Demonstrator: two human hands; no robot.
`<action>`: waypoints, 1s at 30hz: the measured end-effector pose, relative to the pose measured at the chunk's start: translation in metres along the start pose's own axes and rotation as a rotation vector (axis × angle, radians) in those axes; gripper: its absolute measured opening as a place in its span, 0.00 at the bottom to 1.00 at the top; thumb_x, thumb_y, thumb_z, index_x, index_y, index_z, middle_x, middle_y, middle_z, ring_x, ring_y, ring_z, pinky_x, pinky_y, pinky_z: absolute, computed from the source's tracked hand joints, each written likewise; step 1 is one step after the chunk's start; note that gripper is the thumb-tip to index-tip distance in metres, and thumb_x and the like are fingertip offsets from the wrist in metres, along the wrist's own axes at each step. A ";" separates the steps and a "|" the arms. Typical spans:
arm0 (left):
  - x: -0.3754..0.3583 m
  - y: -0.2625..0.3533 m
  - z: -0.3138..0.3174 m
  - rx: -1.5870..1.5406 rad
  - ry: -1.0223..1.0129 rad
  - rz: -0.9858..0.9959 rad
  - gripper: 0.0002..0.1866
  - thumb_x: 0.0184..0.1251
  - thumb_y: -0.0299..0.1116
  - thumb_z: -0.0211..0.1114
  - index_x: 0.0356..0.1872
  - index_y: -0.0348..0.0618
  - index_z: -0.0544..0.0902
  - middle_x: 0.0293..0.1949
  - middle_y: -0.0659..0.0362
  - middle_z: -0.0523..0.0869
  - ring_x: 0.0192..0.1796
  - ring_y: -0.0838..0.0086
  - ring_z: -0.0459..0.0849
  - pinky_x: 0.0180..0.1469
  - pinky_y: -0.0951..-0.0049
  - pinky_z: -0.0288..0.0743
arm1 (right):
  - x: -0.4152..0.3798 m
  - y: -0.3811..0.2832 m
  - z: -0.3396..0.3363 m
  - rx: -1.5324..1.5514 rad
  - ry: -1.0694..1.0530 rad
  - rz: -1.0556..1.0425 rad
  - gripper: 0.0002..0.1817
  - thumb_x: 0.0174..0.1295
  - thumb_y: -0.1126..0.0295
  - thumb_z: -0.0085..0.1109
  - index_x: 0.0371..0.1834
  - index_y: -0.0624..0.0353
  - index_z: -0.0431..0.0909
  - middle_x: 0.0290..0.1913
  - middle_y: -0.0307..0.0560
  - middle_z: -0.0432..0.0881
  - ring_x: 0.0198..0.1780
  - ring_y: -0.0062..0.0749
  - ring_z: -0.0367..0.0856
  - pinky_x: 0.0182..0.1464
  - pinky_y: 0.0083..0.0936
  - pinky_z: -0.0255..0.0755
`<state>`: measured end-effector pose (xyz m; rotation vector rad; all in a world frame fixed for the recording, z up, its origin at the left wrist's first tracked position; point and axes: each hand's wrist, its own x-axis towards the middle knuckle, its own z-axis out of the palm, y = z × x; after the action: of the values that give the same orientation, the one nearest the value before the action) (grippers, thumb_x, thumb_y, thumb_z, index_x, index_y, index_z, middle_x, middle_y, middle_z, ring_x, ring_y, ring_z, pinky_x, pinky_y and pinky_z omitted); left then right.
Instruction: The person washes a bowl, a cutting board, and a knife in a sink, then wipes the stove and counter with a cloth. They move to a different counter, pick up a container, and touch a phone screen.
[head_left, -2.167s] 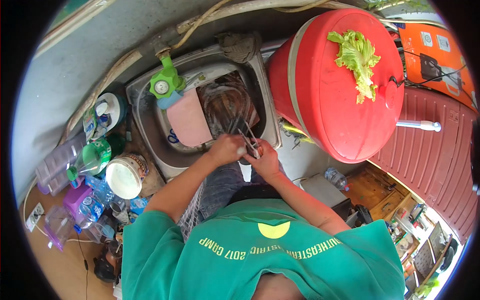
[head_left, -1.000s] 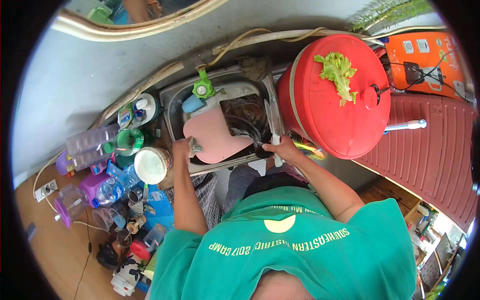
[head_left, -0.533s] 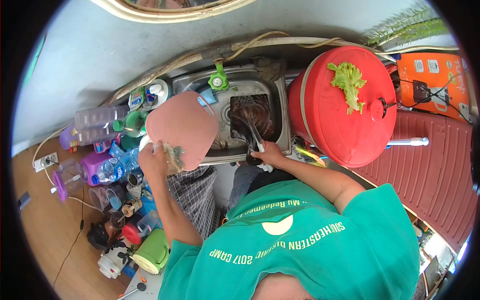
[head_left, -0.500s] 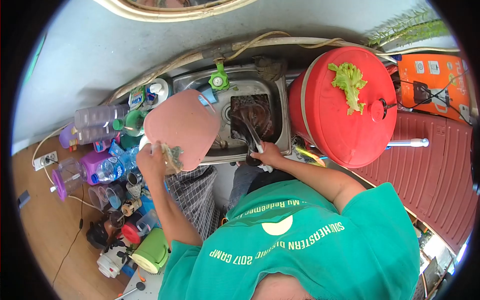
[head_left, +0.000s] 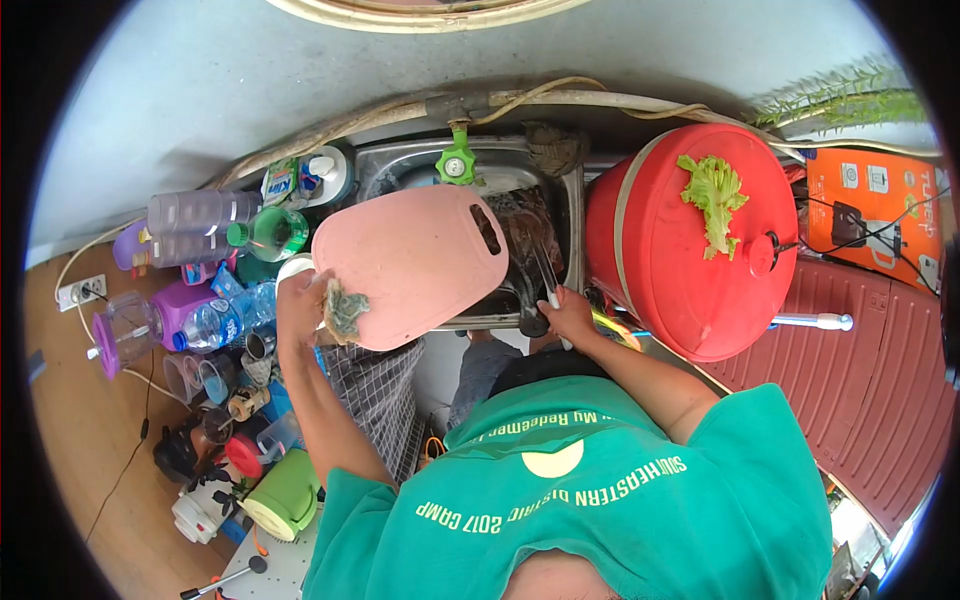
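My left hand (head_left: 300, 308) grips the lower left edge of a pink cutting board (head_left: 405, 265). A worn greenish scrub sponge (head_left: 345, 310) sits at its fingers against the board. The board is held over the left part of the metal sink (head_left: 575, 245), its slotted end reaching over a dark square pan (head_left: 525, 225). My right hand (head_left: 570, 316) is closed around a knife (head_left: 546, 275) with a pale handle, its blade pointing into the sink over the pan. Beside that hand is the pan's black handle (head_left: 533, 322). The board hides part of the pan and sink.
A green tap knob (head_left: 456, 162) stands behind the sink. To the right is a large red drum-shaped container (head_left: 650, 260) with a lettuce leaf (head_left: 715, 200) on it. Several bottles, including a water bottle (head_left: 225, 325), and cups crowd the left. A checked cloth (head_left: 375, 400) hangs below.
The cutting board has moved right and turned, so its slotted end now covers part of the pan. The knife stays in my right hand. The whole view has shifted slightly.
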<state>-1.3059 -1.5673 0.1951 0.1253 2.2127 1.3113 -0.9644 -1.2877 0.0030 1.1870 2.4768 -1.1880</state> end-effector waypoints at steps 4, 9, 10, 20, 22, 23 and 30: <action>0.014 0.007 0.002 -0.021 -0.151 0.011 0.11 0.64 0.31 0.66 0.33 0.30 0.85 0.24 0.64 0.81 0.25 0.82 0.74 0.26 0.75 0.65 | -0.010 -0.055 -0.040 0.279 -0.111 0.249 0.16 0.61 0.61 0.69 0.37 0.64 0.77 0.31 0.53 0.83 0.26 0.40 0.85 0.29 0.34 0.78; 0.047 -0.004 0.024 0.053 -0.311 0.009 0.11 0.64 0.33 0.68 0.30 0.33 0.85 0.22 0.65 0.79 0.24 0.82 0.73 0.25 0.74 0.64 | 0.009 -0.032 -0.013 0.990 0.083 0.316 0.13 0.65 0.64 0.67 0.41 0.59 0.74 0.28 0.40 0.80 0.20 0.25 0.80 0.20 0.23 0.71; 0.054 -0.006 0.031 0.085 -0.344 -0.043 0.11 0.64 0.32 0.68 0.30 0.33 0.85 0.21 0.65 0.79 0.23 0.81 0.72 0.25 0.73 0.64 | 0.012 -0.028 -0.012 1.048 0.033 0.306 0.14 0.65 0.64 0.68 0.41 0.60 0.73 0.27 0.40 0.79 0.20 0.24 0.79 0.20 0.23 0.71; 0.119 -0.115 0.154 0.314 0.036 0.202 0.14 0.60 0.36 0.70 0.34 0.32 0.88 0.26 0.48 0.87 0.30 0.61 0.87 0.36 0.63 0.78 | -0.024 -0.021 -0.004 1.036 0.110 0.348 0.12 0.61 0.77 0.65 0.43 0.62 0.71 0.28 0.39 0.77 0.18 0.21 0.72 0.19 0.23 0.67; 0.114 -0.127 0.185 0.385 0.164 0.155 0.13 0.58 0.35 0.69 0.38 0.36 0.89 0.36 0.44 0.89 0.43 0.45 0.88 0.49 0.57 0.81 | -0.029 -0.020 -0.002 1.038 0.140 0.365 0.12 0.61 0.77 0.65 0.43 0.62 0.71 0.28 0.40 0.77 0.18 0.22 0.73 0.19 0.23 0.67; 0.105 -0.131 0.203 0.380 0.152 0.153 0.13 0.58 0.35 0.69 0.38 0.36 0.89 0.36 0.44 0.89 0.43 0.45 0.88 0.49 0.57 0.81 | -0.031 -0.019 0.000 1.041 0.157 0.376 0.12 0.61 0.77 0.64 0.44 0.63 0.71 0.29 0.40 0.77 0.18 0.22 0.73 0.19 0.23 0.67; 0.015 -0.141 0.301 0.341 0.027 0.618 0.11 0.62 0.30 0.64 0.44 0.34 0.82 0.51 0.44 0.83 0.54 0.48 0.81 0.59 0.58 0.74 | -0.035 -0.020 0.014 0.943 0.195 0.313 0.11 0.61 0.76 0.65 0.39 0.61 0.71 0.23 0.38 0.75 0.15 0.22 0.72 0.16 0.23 0.65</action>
<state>-1.1380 -1.4003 -0.0385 0.9894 2.5049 1.2035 -0.9572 -1.3256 0.0208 1.8559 1.6852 -2.3039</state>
